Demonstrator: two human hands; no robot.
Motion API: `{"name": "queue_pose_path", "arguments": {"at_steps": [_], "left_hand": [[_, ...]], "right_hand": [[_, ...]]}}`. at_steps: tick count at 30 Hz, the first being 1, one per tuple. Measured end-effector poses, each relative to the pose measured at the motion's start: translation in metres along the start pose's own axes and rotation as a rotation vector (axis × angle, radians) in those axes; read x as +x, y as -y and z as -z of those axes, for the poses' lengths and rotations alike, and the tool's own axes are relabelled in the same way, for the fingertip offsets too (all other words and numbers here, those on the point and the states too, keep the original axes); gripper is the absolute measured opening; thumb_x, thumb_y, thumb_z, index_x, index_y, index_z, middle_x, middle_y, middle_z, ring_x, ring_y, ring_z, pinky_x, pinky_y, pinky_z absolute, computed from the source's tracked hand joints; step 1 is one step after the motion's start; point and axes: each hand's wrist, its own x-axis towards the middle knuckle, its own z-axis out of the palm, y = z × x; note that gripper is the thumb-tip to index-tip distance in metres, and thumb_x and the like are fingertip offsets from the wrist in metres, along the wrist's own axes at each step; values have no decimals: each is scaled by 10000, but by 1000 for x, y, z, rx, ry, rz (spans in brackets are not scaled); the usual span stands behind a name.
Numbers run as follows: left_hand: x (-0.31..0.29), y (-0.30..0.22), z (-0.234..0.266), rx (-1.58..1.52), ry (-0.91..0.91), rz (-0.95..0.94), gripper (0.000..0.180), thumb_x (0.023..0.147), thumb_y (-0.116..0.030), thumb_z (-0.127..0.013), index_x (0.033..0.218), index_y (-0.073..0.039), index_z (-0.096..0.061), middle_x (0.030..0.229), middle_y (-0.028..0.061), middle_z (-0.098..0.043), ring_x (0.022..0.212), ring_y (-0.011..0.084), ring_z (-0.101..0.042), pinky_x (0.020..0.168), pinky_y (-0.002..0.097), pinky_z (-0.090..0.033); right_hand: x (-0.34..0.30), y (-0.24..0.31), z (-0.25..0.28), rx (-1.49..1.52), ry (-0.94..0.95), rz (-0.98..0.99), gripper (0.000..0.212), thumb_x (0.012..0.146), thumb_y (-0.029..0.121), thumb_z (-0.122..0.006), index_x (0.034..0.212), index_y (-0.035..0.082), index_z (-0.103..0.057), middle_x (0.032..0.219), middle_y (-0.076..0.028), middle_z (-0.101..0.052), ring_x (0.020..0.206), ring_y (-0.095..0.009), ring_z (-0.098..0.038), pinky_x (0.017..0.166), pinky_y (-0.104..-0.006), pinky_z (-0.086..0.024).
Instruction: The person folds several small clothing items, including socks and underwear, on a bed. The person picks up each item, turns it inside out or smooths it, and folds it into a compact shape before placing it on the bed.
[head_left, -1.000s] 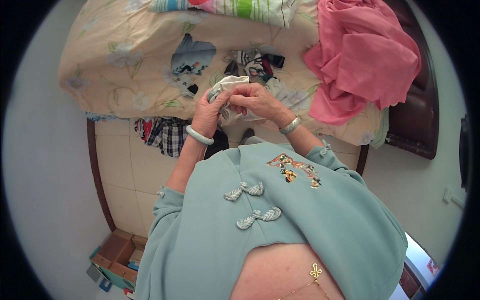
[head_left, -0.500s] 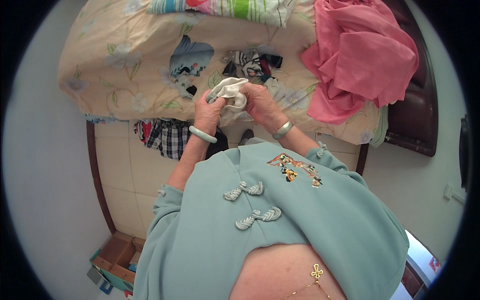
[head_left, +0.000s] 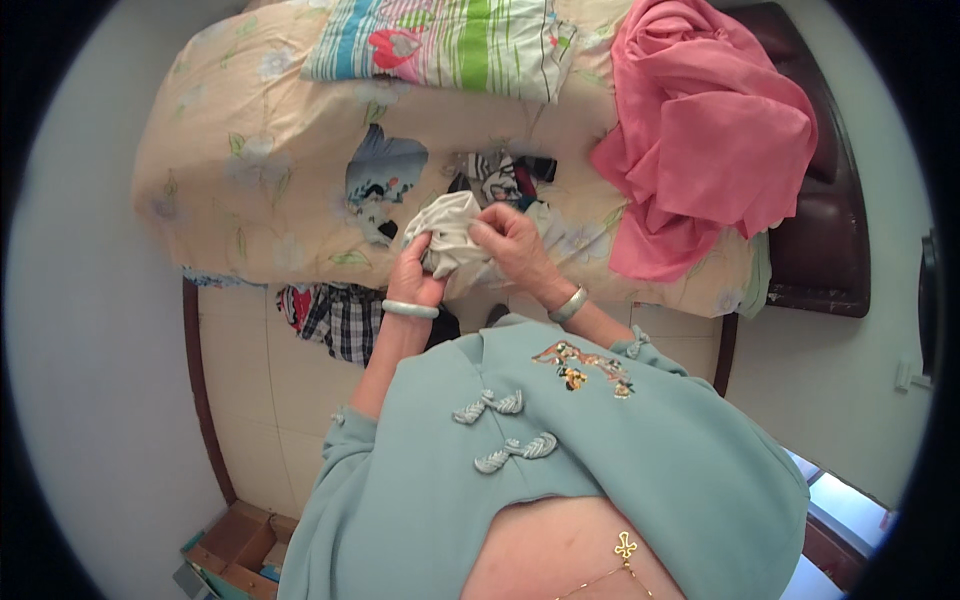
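Holding white cloth point(head_left: 450, 225) at near edge of bed point(head_left: 290, 240) | closing left fingers point(head_left: 417, 252) around its folds, pinching its right side with right fingers point(head_left: 497, 218) | likely handling light, soft, limp (hardly fragile) | best gripping by edges

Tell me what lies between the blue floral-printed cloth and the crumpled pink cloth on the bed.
Head view: a loose pile of mostly black-and-white patterned cloths, with floral bedspread showing on either side.
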Motion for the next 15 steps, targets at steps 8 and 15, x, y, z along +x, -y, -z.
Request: {"name": "queue_pose_path", "arguments": {"at_steps": [8, 15], "left_hand": [[1, 3, 7, -186, 266, -27, 349, 993, -229, -440, 1285, -53, -511, 1237, 120, -596, 1126, 257, -589, 975, 437, -486], [-7, 10, -4, 337, 105, -267, 336, 848, 25, -590, 1180, -19, -588, 1089, 72, -652, 984, 179, -632, 877, 317, -519]], "right_hand": [[-2, 20, -8, -245, -113, 211, 142, 919, 137, -603, 939, -1, -573, 750, -36, -615, 653, -84, -543, 601, -281, -472], [2, 12, -5, -7, -147, 85, 133, 941, 153, -600, 962, 23, -586, 814, 20, -610, 721, -50, -539, 647, -224, -454]]}}
